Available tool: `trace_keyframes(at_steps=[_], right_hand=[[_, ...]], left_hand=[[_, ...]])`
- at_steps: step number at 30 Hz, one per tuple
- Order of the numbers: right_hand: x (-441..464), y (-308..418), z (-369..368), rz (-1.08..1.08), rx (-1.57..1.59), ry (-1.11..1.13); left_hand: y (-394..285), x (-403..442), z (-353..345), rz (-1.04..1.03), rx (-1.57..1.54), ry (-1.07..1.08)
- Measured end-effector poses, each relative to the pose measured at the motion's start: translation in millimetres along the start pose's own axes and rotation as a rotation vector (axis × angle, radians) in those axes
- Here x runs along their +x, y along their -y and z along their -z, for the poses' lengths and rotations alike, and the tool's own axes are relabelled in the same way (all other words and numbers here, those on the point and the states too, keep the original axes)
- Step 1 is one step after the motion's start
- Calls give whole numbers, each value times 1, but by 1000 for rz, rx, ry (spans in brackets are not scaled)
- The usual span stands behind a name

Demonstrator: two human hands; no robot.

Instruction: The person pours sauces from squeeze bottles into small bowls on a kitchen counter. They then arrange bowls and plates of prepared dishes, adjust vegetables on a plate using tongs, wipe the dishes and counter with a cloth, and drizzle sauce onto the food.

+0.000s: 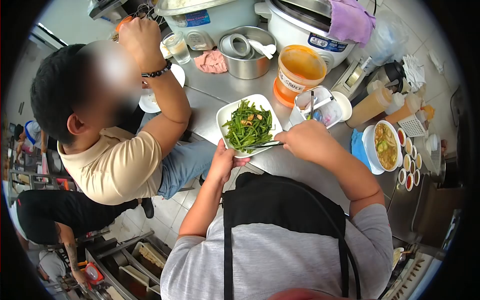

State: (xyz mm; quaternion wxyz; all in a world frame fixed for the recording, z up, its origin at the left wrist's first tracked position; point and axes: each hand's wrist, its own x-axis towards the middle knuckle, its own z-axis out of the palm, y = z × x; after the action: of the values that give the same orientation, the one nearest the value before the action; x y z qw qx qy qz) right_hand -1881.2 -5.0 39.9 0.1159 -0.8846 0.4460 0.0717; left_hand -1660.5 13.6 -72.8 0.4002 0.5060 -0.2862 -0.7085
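A white square plate (pixel 223 110) holds stir-fried green vegetables (pixel 248 126) with pale garlic-like pieces on top. My left hand (pixel 227 161) is closed on the plate's near left edge, the thumb at the rim and the fingers beneath. In my right hand (pixel 309 141) is a slim metal utensil (pixel 265 145) that looks like tongs, its tip at the near edge of the greens. My right fingers are wrapped round its handle end and partly hidden. Just beyond that hand stands a clear plastic tub (pixel 300 116) with utensils in it.
An orange sauce tub (pixel 300 70), a steel pot (pixel 250 60) and rice cookers (pixel 325 37) stand behind. Squeeze bottles (pixel 369 107), a soup bowl (pixel 386 145) and several small sauce cups (pixel 409 162) are at right. Another person (pixel 120 155) sits close at left, one arm raised.
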Motion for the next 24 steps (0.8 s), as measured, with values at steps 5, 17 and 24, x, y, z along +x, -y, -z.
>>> trace_keyframes(at_steps=[5, 17, 24], right_hand=[[8, 3, -3, 5, 7, 14], [124, -81, 93, -468, -362, -330], [243, -128, 78, -664, -454, 96]], left_hand=[[4, 10, 7, 6, 9, 4], [15, 42, 38, -34, -38, -64], [27, 58, 52, -64, -124, -11]])
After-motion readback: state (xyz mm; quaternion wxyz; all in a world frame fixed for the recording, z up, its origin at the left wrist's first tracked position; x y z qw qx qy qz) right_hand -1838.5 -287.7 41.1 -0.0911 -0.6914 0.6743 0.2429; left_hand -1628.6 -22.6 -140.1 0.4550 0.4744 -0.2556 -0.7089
